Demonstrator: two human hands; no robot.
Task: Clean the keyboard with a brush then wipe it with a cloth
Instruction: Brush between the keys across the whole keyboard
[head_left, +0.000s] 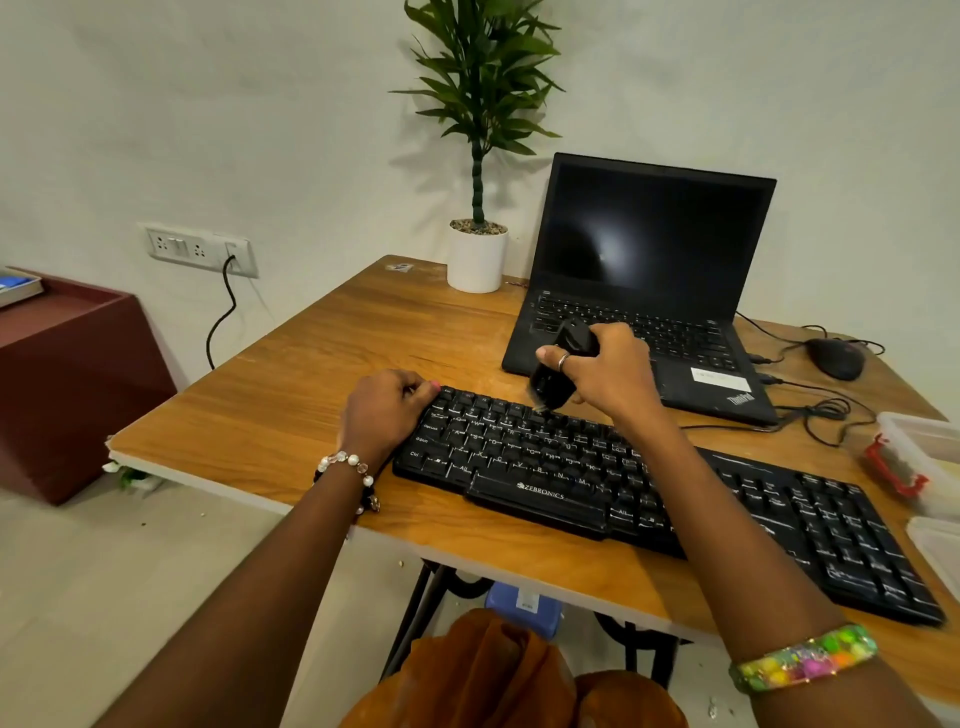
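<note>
Right hand (605, 371) grips a black brush (563, 366), bristles down on the top key rows of the keyboard (649, 493). Left hand (387, 408), fingers curled, holds the keyboard's far-left corner. Keyboard lies diagonally on a wooden table (311, 405), in front of an open laptop (649, 275); potted plant (478, 228) behind it. Keyboard black, white legends
</note>
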